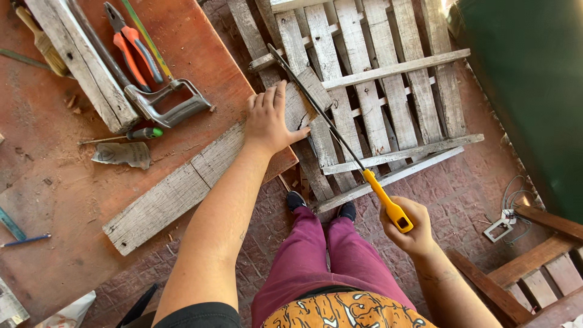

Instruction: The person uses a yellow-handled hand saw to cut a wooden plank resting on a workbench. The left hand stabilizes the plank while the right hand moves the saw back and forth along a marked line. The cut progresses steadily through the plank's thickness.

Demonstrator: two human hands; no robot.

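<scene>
Your left hand [269, 121] lies flat, fingers spread, pressing down on the weathered plank [200, 176] where it overhangs the edge of the reddish workbench [54, 182]. Your right hand [408, 228] is clenched around the yellow handle of a hacksaw [340, 136], whose thin blade runs up toward 11 o'clock and crosses the plank's free end just beside your left thumb. Under the blade, at 12 o'clock, a wooden pallet [388, 91] lies on the brick floor [449, 188]. On the bench at 10 o'clock from your left hand lie a metal clamp [167, 103], orange-handled pliers [130, 48] and a green-handled screwdriver [121, 136]. A paintbrush [39, 39] sits in the far corner.
</scene>
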